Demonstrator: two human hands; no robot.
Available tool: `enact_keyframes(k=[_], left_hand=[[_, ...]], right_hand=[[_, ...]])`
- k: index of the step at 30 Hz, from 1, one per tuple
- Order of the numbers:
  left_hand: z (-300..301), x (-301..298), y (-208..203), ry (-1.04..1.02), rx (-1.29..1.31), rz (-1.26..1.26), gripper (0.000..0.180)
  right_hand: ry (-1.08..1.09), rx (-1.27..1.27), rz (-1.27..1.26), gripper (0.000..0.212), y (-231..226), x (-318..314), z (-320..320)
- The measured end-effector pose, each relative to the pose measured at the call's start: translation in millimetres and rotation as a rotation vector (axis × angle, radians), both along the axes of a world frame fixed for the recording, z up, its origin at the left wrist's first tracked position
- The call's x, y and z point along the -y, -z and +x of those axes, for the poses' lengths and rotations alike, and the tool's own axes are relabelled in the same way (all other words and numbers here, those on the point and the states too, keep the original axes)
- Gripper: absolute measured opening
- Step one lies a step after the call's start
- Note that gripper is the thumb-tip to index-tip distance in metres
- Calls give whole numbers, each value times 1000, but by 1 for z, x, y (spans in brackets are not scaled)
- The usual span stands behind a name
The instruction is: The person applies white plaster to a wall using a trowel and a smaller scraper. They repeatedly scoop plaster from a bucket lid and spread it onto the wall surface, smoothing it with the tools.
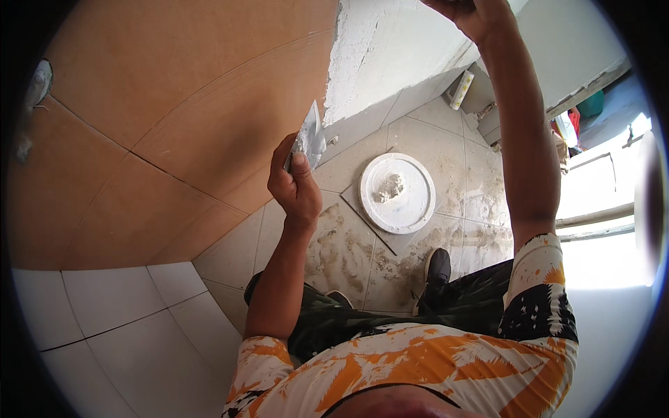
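Observation:
My left hand [296,182] is closed around a putty knife [311,136], its thumb pressed along the tool. The pale blade points upward and carries smears of white plaster. It is beside the edge where the orange-brown tiled wall [209,90] meets a white plastered wall [380,52]. High at the top edge of the picture, my right hand [481,17] reaches out with curled fingers. The frame cuts it off, so whatever it grips is hidden. Below, on the floor, lies a round white lid-like disc [416,217] with a lump of white plaster [390,187] on it.
Grey floor tiles [341,244] are stained with dried plaster around my dark shoe [437,268]. White tiles [104,299] cover the lower left. A yellow-and-white roll-like object [462,90] leans by the far corner. To the right, a bright opening [599,195] shows colored items beyond.

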State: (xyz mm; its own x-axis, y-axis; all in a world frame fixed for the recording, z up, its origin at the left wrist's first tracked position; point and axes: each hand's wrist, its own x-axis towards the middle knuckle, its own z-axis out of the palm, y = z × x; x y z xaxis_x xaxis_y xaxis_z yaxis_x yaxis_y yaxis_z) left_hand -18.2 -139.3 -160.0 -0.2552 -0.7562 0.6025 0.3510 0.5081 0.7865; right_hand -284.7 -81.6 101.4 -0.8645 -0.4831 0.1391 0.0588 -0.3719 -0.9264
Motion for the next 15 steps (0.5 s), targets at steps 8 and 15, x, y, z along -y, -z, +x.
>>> enact_keyframes(k=[8,15], left_hand=[[25,15,-10,-261,-216,15,28],[30,16,-9,-300,-119,30,27]], right_hand=[[-133,86,400,59,323,-43,39],[-252,-171,484,105,381,-4,15]])
